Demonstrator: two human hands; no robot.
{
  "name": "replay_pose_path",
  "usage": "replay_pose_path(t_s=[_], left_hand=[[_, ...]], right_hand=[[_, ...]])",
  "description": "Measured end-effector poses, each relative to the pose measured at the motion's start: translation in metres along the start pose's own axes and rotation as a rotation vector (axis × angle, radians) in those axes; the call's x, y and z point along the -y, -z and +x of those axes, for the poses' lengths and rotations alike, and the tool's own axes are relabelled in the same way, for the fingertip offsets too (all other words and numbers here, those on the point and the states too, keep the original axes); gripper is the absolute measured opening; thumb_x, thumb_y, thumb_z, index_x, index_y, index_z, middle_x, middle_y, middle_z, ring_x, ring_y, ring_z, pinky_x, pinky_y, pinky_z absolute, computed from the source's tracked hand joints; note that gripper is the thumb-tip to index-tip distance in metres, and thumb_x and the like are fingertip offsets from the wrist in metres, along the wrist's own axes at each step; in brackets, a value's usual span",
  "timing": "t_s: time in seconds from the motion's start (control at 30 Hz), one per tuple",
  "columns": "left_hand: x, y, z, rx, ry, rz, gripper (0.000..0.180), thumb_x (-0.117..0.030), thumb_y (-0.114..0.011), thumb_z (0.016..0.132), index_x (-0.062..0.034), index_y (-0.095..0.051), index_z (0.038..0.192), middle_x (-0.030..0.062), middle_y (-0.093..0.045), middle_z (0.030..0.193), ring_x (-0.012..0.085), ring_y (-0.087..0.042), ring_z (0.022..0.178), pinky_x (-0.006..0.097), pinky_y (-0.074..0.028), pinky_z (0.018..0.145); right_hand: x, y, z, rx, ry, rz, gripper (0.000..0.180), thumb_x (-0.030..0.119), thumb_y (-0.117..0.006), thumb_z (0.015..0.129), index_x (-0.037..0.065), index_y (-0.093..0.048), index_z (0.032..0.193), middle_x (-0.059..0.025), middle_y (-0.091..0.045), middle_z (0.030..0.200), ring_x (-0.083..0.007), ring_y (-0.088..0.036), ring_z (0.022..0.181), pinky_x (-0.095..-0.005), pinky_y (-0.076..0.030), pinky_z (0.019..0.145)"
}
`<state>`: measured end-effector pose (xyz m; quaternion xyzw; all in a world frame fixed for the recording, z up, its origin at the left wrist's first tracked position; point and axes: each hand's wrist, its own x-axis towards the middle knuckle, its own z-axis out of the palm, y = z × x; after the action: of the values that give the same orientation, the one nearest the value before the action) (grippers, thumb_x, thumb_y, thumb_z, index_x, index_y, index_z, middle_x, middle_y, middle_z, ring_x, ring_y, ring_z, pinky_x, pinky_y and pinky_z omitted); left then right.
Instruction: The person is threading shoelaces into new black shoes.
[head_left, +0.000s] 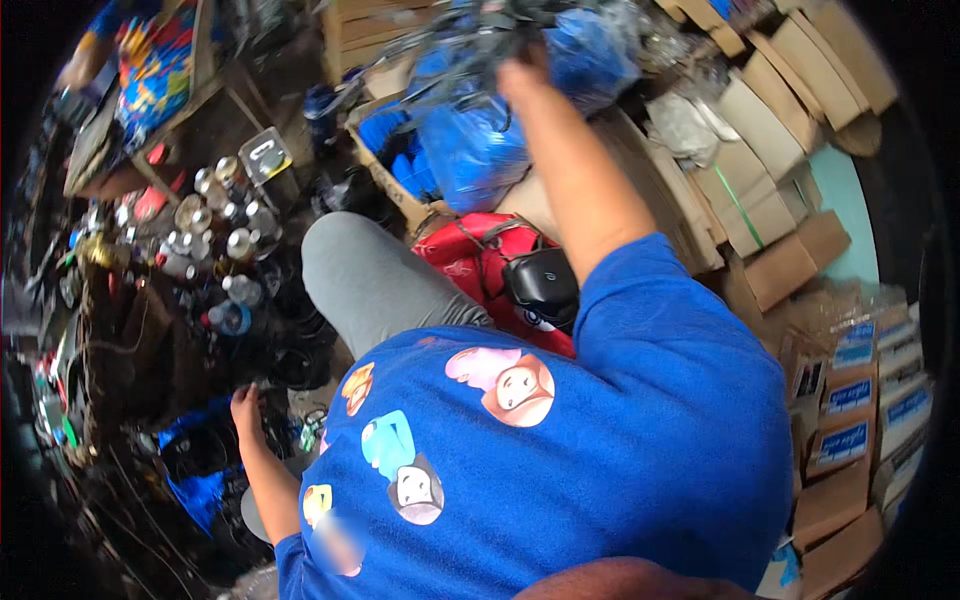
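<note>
My right hand reaches out at the top middle, smeared by motion. Its fingers close on a bundle of dark strands; the fingertips are hidden among them. Under that arm lies a large blue plastic-wrapped bundle. Low at the left, my left hand hangs beside my leg, fingers a little apart and nothing visible in it. Nearest to it are a bright blue sheet or bag and a dark tangle of material.
A red bag with a black rounded case lies by my knee. An open carton holds blue pieces. Several bottles crowd the left floor. Cardboard boxes and stacked labelled packages line the right side.
</note>
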<state>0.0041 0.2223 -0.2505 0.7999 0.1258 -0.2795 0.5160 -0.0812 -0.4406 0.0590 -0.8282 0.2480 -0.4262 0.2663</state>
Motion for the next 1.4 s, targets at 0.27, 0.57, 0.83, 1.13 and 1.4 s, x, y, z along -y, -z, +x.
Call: replay_pose_path(t_s=[0.27,0.57,0.83,1.13,1.4], left_hand=[[-0.001,-0.007,0.013,-0.020,-0.082,0.169,0.027,-0.021,-0.067,0.085,0.0000,-0.062,0.101,0.0049,-0.064,0.083,0.0109,-0.056,0.062,0.025,-0.043,0.054],[0.014,0.004,-0.028,-0.060,-0.171,0.112,0.024,-0.025,-0.065,0.085,-0.0029,-0.062,0.091,0.0009,-0.058,0.074,0.0106,-0.051,0.064,0.025,-0.040,0.059],[-0.020,-0.015,-0.049,-0.061,-0.085,0.076,0.030,-0.022,-0.065,0.085,0.0030,-0.063,0.102,0.0040,-0.063,0.086,0.0108,-0.055,0.074,0.024,-0.043,0.068],[-0.062,-0.048,-0.066,0.102,-0.223,-0.027,0.025,-0.017,-0.064,0.087,0.0006,-0.063,0.105,0.0038,-0.063,0.093,0.0108,-0.056,0.088,0.023,-0.043,0.079],[-0.046,-0.031,-0.078,0.070,-0.096,-0.056,0.023,-0.018,-0.062,0.088,-0.0010,-0.063,0.104,0.0016,-0.062,0.091,0.0089,-0.055,0.080,0.022,-0.043,0.073]], right_hand=[[-0.107,0.222,0.009,-0.384,0.072,-0.648,0.038,0.011,-0.055,0.079,0.003,-0.052,0.116,-0.0110,-0.055,0.122,-0.0294,-0.055,0.108,-0.0416,-0.041,0.095],[-0.167,0.195,-0.019,0.301,-0.182,-1.700,0.037,0.029,-0.045,0.088,0.011,-0.067,0.111,-0.0096,-0.064,0.114,-0.0295,-0.061,0.105,-0.0444,-0.040,0.095],[-0.168,0.143,-0.056,0.237,-0.110,-1.606,0.041,0.037,-0.056,0.080,0.012,-0.067,0.111,-0.0159,-0.059,0.123,-0.0373,-0.049,0.117,-0.0496,-0.031,0.097],[-0.145,0.125,-0.152,0.316,-0.140,-0.889,0.034,0.012,-0.052,0.080,0.004,-0.058,0.112,-0.0220,-0.052,0.122,-0.0376,-0.047,0.113,-0.0491,-0.035,0.095],[-0.197,0.061,-0.229,1.387,-0.449,-1.191,0.039,0.011,-0.058,0.079,0.015,-0.062,0.117,-0.0144,-0.057,0.125,-0.0318,-0.053,0.118,-0.0464,-0.042,0.099]])
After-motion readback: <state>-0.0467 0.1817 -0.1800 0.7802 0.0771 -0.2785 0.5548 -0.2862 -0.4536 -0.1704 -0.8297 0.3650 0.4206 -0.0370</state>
